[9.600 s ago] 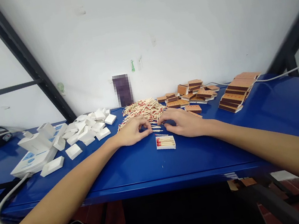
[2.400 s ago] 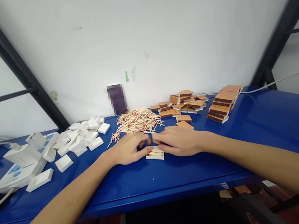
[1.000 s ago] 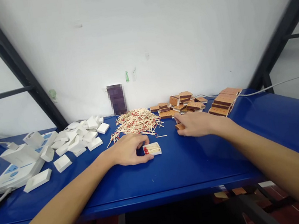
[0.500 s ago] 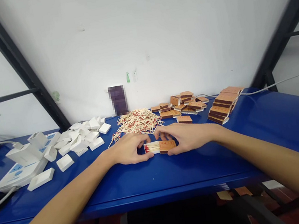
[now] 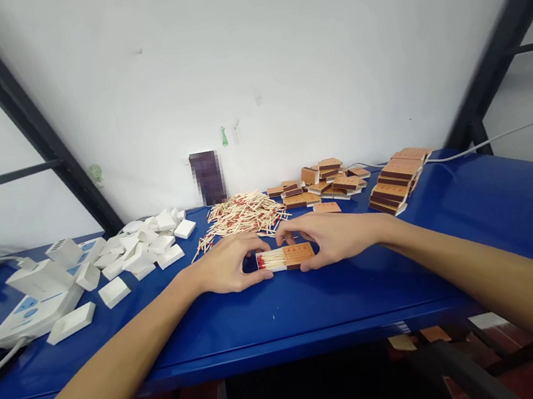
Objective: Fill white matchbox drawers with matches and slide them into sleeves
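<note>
A half-open matchbox lies on the blue table between my two hands. Its white inner tray (image 5: 281, 266), filled with red-headed matches (image 5: 272, 258), sticks out to the left of the orange-brown sleeve (image 5: 298, 254). My left hand (image 5: 229, 263) is closed round the tray's left end, thumb at the near side and fingers at the far side. With thumb and fingers, my right hand (image 5: 329, 238) grips the sleeve at its right end. Just beyond my hands spreads a heap of loose matches (image 5: 246, 213).
White empty trays (image 5: 149, 241) are piled at the left beside a white power strip (image 5: 36, 313) with plugs and cables. Orange-brown sleeves (image 5: 329, 181) lie heaped at the back right. A stacked row of matchboxes (image 5: 401, 179) leans farther right. Behind stands a white wall (image 5: 305, 58).
The view has shifted slightly. The sleeve's printed top now faces up more fully, and my right fingers sit a little farther right. The tray still sticks out about as far.
</note>
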The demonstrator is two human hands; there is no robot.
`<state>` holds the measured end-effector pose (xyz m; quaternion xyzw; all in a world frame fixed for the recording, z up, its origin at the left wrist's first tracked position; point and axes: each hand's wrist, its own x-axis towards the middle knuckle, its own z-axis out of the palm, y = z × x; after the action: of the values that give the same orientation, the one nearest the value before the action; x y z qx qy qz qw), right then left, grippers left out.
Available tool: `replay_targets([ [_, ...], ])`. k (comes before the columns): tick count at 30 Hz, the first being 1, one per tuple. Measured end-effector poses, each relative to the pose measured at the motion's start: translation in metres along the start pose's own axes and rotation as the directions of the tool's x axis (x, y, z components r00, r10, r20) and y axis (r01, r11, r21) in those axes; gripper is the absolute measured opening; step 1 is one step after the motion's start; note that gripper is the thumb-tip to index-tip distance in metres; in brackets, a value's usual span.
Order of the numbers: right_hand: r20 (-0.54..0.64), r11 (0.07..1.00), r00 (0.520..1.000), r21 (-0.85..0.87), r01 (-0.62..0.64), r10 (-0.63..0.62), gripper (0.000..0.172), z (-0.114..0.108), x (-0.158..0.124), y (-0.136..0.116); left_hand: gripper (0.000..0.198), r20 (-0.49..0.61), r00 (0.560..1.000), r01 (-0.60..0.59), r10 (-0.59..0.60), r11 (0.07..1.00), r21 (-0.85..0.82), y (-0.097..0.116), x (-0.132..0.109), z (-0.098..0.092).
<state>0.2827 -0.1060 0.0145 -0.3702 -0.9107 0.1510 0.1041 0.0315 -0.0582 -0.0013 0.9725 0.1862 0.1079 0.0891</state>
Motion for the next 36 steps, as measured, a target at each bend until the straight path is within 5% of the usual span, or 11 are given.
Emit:
replay_targets([
  [23, 0.042, 0.997, 0.998, 0.051, -0.052, 0.050, 0.048, -0.009, -0.001, 0.007, 0.035, -0.052, 0.984, -0.164, 0.172, 0.978, 0.129, -0.005, 0.000, 0.006],
  [36, 0.013, 0.996, 0.998, 0.071, -0.061, 0.060, 0.049, -0.007, 0.000, 0.009, 0.036, -0.067, 0.989, -0.128, 0.132, 0.989, 0.068, -0.005, 0.001, 0.005],
])
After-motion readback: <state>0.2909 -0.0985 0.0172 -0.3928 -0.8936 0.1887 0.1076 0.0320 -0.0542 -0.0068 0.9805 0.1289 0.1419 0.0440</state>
